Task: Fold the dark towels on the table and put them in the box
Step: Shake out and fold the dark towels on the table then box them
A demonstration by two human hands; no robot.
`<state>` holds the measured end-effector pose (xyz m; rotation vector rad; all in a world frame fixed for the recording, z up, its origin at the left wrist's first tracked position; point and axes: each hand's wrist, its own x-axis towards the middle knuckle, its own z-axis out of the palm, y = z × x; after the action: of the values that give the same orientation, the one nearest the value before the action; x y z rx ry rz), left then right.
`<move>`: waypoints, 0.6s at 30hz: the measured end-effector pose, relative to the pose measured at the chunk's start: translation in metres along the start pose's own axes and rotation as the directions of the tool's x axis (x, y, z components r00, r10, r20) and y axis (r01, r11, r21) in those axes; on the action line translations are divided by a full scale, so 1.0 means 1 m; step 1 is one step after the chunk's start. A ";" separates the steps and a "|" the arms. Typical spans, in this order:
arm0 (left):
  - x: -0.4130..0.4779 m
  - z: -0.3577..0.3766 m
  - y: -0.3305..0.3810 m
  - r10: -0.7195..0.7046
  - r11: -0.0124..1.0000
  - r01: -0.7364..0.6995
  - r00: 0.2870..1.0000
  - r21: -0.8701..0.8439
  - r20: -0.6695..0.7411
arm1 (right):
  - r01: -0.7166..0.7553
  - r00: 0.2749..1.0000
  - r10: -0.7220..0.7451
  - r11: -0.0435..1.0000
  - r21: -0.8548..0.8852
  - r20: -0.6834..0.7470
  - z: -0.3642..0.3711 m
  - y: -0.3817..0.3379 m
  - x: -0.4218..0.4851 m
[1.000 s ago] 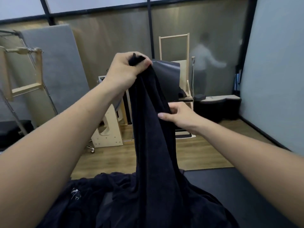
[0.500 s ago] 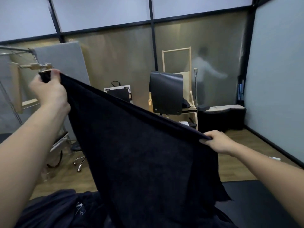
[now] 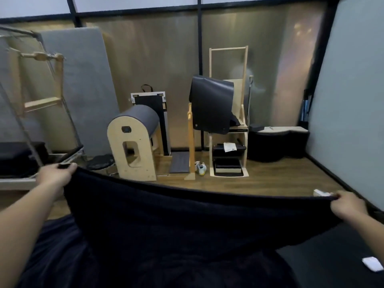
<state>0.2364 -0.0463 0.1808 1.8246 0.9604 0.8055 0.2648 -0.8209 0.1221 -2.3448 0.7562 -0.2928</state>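
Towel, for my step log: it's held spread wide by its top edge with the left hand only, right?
No. In the head view both hands hold the dark towel spread wide by its top edge: left hand at one corner, right hand at the other.

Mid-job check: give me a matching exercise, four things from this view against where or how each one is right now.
Things: 1 left hand; 2 right hand; 3 dark towel; 4 white slip.
States: A spread wide, top edge sagging; B lying on the black table at lower right; C gripping the towel's right corner; D gripping the towel's left corner.
Pairs: 1-D, 2-C, 3-A, 4-B.
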 end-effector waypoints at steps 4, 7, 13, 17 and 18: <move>-0.100 -0.006 0.012 -0.131 0.986 0.081 0.920 0.148 0.370 | -0.190 0.966 0.140 0.956 0.224 0.220 0.024 0.002 -0.005; -0.102 -0.003 0.020 -0.140 0.976 0.191 0.920 -0.107 0.367 | -0.190 0.981 0.144 0.828 0.528 0.126 0.008 -0.015 0.011; -0.135 0.000 -0.001 -0.325 0.906 0.391 0.888 -0.163 0.324 | -0.305 0.945 0.282 0.580 0.755 0.166 0.032 0.011 0.066; -0.205 0.035 -0.070 -0.399 0.914 0.380 0.791 0.140 0.463 | -0.419 0.900 0.375 0.609 0.674 0.220 0.068 0.005 -0.050; -0.230 0.040 -0.080 -0.414 0.909 0.381 0.770 0.171 0.485 | -0.444 0.893 0.375 0.644 0.624 0.248 0.082 0.007 -0.085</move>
<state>0.1351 -0.2373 0.0613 1.6698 0.9681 0.0092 0.2249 -0.7333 0.0536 -1.4393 0.9262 -0.1990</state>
